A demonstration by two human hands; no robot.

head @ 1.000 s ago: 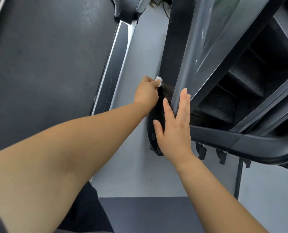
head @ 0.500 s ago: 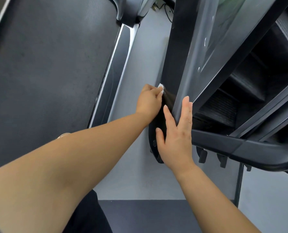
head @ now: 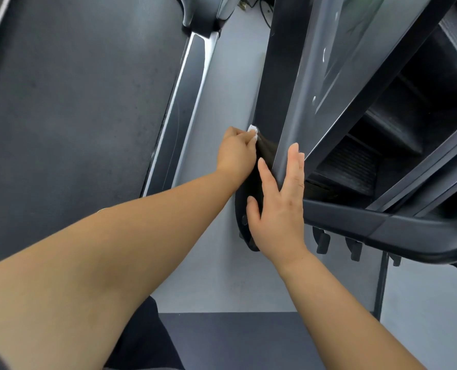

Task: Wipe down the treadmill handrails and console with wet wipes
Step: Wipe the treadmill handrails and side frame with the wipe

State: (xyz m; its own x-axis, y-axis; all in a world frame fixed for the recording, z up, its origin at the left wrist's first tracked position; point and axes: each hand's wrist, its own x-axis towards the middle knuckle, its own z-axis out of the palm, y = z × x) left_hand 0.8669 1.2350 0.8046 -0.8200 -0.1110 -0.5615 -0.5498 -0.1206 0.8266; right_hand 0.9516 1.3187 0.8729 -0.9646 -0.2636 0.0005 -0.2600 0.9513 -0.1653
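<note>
My left hand (head: 236,152) pinches a small white wet wipe (head: 253,129) and presses it against the dark side face of a machine's slanted upright (head: 280,84). Only a corner of the wipe shows past my fingers. My right hand (head: 280,206) lies flat with straight fingers on the grey front edge of the same upright (head: 299,108), just below and to the right of the left hand. A black curved handrail (head: 382,231) runs off to the right from under my right hand.
The treadmill's dark belt (head: 75,102) fills the left, bordered by a silver side rail (head: 179,124). Pale grey floor (head: 222,276) lies between the two machines. Black steps (head: 355,166) sit inside the frame on the right. A dark mat (head: 235,340) lies at the bottom.
My left hand with the wipe slid a short way down the upright's side face and back up. My right hand stays flat on the front edge.
</note>
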